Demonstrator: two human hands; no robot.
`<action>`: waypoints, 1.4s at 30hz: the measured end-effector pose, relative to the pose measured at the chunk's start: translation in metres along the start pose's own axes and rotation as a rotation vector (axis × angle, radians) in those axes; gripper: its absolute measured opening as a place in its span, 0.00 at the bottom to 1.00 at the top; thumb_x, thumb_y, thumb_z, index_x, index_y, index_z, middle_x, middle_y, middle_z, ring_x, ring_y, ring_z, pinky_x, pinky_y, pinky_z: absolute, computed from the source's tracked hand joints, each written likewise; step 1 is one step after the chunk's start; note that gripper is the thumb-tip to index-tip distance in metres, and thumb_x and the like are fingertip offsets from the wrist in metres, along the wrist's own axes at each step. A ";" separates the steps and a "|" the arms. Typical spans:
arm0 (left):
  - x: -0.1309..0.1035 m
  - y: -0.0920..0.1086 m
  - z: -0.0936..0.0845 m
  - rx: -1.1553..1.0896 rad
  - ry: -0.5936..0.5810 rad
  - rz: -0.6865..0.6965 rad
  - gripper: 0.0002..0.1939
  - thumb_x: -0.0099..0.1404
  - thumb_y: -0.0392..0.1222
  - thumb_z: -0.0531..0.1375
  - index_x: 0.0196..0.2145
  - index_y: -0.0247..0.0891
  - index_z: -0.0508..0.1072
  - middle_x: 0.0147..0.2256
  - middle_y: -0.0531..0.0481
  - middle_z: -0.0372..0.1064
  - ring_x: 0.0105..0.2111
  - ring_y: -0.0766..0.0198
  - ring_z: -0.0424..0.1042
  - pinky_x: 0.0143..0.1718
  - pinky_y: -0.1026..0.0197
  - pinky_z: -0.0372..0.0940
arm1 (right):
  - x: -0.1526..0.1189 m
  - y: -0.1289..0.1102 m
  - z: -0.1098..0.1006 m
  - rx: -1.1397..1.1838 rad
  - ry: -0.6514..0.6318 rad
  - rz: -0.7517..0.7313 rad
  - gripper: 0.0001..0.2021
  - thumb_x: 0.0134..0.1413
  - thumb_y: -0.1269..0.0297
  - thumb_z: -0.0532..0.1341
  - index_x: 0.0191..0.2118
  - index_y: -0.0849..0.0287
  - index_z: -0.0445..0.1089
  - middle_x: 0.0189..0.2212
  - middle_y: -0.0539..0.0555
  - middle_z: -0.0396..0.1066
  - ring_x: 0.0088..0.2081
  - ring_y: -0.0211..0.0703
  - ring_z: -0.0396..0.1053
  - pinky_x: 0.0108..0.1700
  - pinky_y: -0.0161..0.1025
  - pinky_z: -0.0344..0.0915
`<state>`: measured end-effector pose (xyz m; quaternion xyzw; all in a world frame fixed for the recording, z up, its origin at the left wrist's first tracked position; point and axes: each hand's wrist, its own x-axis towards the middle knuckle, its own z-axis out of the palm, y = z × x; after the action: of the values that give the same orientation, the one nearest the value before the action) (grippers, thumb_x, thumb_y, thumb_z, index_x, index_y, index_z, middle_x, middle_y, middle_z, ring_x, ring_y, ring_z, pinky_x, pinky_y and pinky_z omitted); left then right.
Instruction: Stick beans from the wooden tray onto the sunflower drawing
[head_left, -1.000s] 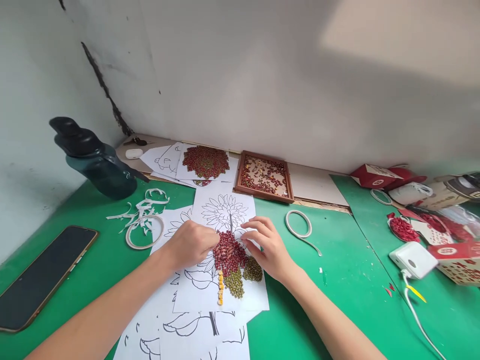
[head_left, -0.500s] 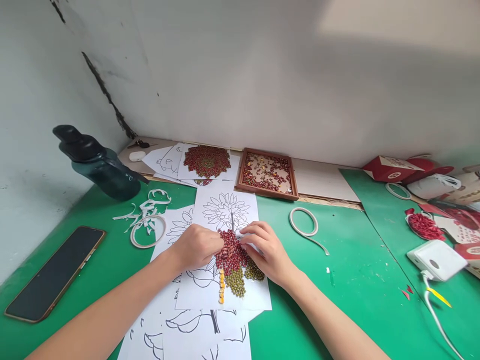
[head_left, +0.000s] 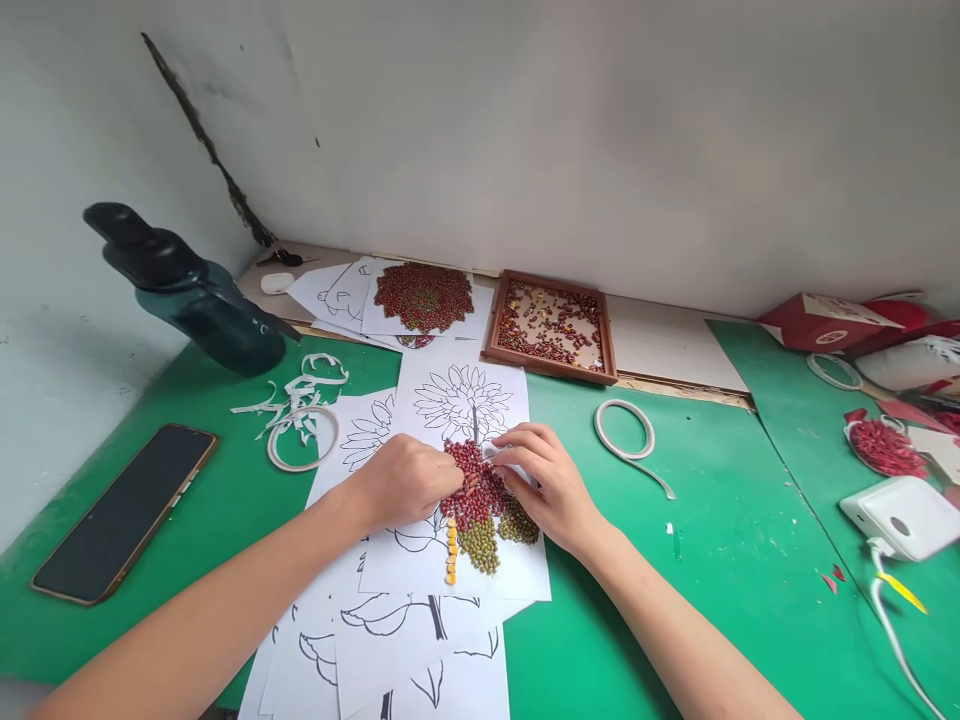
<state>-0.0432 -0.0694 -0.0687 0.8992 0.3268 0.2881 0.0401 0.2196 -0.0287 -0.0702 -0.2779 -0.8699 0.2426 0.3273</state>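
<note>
A flower of red beans (head_left: 471, 480) covers part of a white paper sheet (head_left: 525, 580), with leaf shapes of green mung beans (head_left: 480, 545) and a short column of yellow corn kernels (head_left: 451, 560) below it. My left hand (head_left: 412, 480) is closed at the flower's left edge, its fingertips bent inward; what they pinch, if anything, is hidden. On the right edge, my right hand (head_left: 547, 485) rests with bent, slightly parted fingers touching or nearly touching the beans. A flower outline shows on the paper above.
Behind stand a wooden tray (head_left: 611, 350) of mixed beans and a finished-looking bean flower (head_left: 424, 297). A dark bottle (head_left: 225, 320), phone (head_left: 124, 515), tape roll (head_left: 304, 466) and paper scraps (head_left: 289, 400) lie left. Another tape roll (head_left: 651, 440) and a white device (head_left: 904, 518) are right.
The camera view has shifted, so most of the scene sits higher, with right-hand objects farther right. Both hands stay at the bean flower with nearly the same pose.
</note>
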 end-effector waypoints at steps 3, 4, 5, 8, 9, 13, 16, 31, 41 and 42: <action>0.000 0.001 0.001 -0.001 -0.012 0.007 0.14 0.59 0.25 0.50 0.22 0.40 0.61 0.20 0.56 0.58 0.19 0.65 0.50 0.19 0.56 0.46 | 0.000 0.000 0.000 -0.015 0.004 -0.001 0.12 0.68 0.74 0.63 0.49 0.47 0.75 0.49 0.53 0.80 0.52 0.53 0.72 0.53 0.58 0.75; 0.000 0.001 0.001 0.002 -0.013 0.010 0.14 0.60 0.24 0.50 0.22 0.40 0.62 0.20 0.56 0.58 0.19 0.65 0.51 0.19 0.56 0.46 | 0.000 0.000 0.000 -0.021 0.005 -0.006 0.12 0.68 0.74 0.63 0.49 0.47 0.74 0.49 0.54 0.80 0.52 0.53 0.72 0.53 0.57 0.75; 0.001 0.002 0.000 0.006 -0.016 0.010 0.15 0.61 0.24 0.50 0.23 0.40 0.63 0.20 0.56 0.59 0.19 0.65 0.53 0.19 0.56 0.48 | 0.000 0.000 0.001 -0.026 0.005 -0.012 0.11 0.68 0.74 0.63 0.49 0.48 0.74 0.49 0.54 0.80 0.53 0.53 0.71 0.53 0.57 0.75; 0.002 0.003 -0.002 0.023 -0.027 -0.001 0.17 0.66 0.24 0.49 0.35 0.39 0.74 0.23 0.57 0.65 0.21 0.66 0.62 0.21 0.58 0.53 | -0.001 0.001 0.001 -0.028 0.010 -0.019 0.12 0.68 0.75 0.63 0.49 0.50 0.74 0.49 0.55 0.79 0.53 0.52 0.71 0.54 0.56 0.75; 0.003 0.004 -0.003 0.034 -0.031 -0.003 0.18 0.68 0.24 0.50 0.41 0.39 0.76 0.23 0.58 0.66 0.22 0.66 0.65 0.22 0.58 0.54 | -0.001 0.002 0.001 -0.027 0.011 -0.018 0.12 0.68 0.75 0.63 0.49 0.50 0.74 0.49 0.55 0.79 0.53 0.52 0.71 0.54 0.56 0.75; 0.002 0.006 -0.003 0.085 -0.075 0.020 0.17 0.71 0.26 0.52 0.47 0.41 0.76 0.24 0.58 0.68 0.22 0.66 0.67 0.21 0.58 0.53 | -0.001 0.002 0.001 -0.036 0.006 -0.015 0.12 0.67 0.76 0.64 0.49 0.50 0.74 0.49 0.55 0.79 0.53 0.52 0.71 0.55 0.56 0.75; 0.000 0.005 -0.001 0.097 -0.120 0.022 0.16 0.70 0.27 0.53 0.45 0.41 0.77 0.24 0.58 0.69 0.22 0.66 0.68 0.20 0.59 0.51 | -0.001 0.002 0.001 -0.045 0.006 -0.011 0.12 0.67 0.76 0.64 0.48 0.50 0.74 0.49 0.54 0.80 0.53 0.52 0.71 0.55 0.56 0.74; -0.001 0.004 0.002 0.067 -0.231 -0.058 0.17 0.65 0.27 0.54 0.43 0.42 0.78 0.25 0.58 0.71 0.24 0.65 0.72 0.21 0.59 0.53 | -0.001 0.004 0.004 -0.058 -0.045 0.024 0.10 0.68 0.75 0.63 0.47 0.51 0.74 0.50 0.55 0.79 0.54 0.53 0.68 0.56 0.57 0.73; -0.003 0.004 0.003 0.048 -0.263 -0.086 0.18 0.65 0.26 0.55 0.45 0.43 0.78 0.26 0.57 0.74 0.25 0.65 0.73 0.22 0.60 0.55 | -0.001 0.002 0.002 -0.064 -0.052 0.011 0.10 0.70 0.73 0.63 0.49 0.50 0.76 0.51 0.55 0.79 0.55 0.54 0.68 0.56 0.58 0.74; -0.003 0.004 0.003 0.050 -0.263 -0.088 0.18 0.65 0.26 0.55 0.45 0.43 0.78 0.26 0.57 0.74 0.25 0.65 0.73 0.22 0.60 0.55 | 0.000 0.002 0.002 -0.060 -0.049 0.012 0.10 0.70 0.73 0.63 0.49 0.50 0.76 0.50 0.55 0.79 0.55 0.54 0.68 0.56 0.58 0.74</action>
<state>-0.0414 -0.0742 -0.0716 0.9148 0.3649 0.1573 0.0727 0.2190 -0.0278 -0.0728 -0.2867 -0.8828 0.2252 0.2962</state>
